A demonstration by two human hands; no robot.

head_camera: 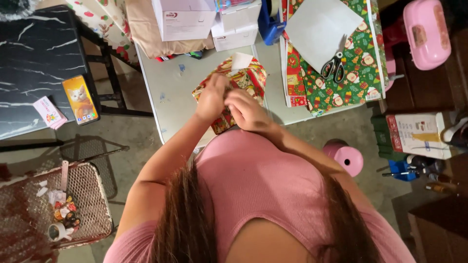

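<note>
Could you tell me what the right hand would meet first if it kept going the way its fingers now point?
Probably the left hand: the right hand points left over the wrapped box, close beside it.

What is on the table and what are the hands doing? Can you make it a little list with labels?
left hand: pressed on the near side of the wrapped box
right hand: on the same box, beside the left hand
wrapped box: red, green and gold festive paper, on the grey table
scissors: lying on the festive paper sheets, right of the box
white boxes: at the far table edge
phone: on the black side table
</note>
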